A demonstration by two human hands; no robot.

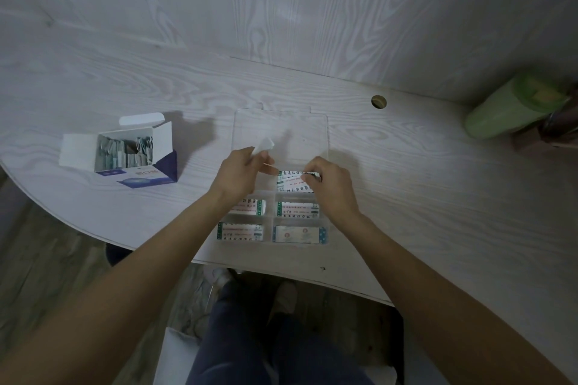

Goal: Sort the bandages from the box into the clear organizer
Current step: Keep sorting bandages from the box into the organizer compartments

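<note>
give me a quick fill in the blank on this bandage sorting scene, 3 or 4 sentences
1. The open bandage box sits on the table to the ____ of the clear organizer.
2. The right hand pinches bandages over the far ____ compartment.
3. The left hand holds a small ____ piece.
4. The bottle lying at the far right is ____.

Missing words: left; right; white; green

Bare table point(406, 197) stretches between the open box point(131, 156) at the left edge and the clear organizer point(281, 134) in the middle. Both hands crowd the organizer's far compartments, the left hand point(240, 175) beside the right hand point(328, 187). A green bottle point(513, 106) blocks the far right corner, and the wall closes the far edge.
</note>
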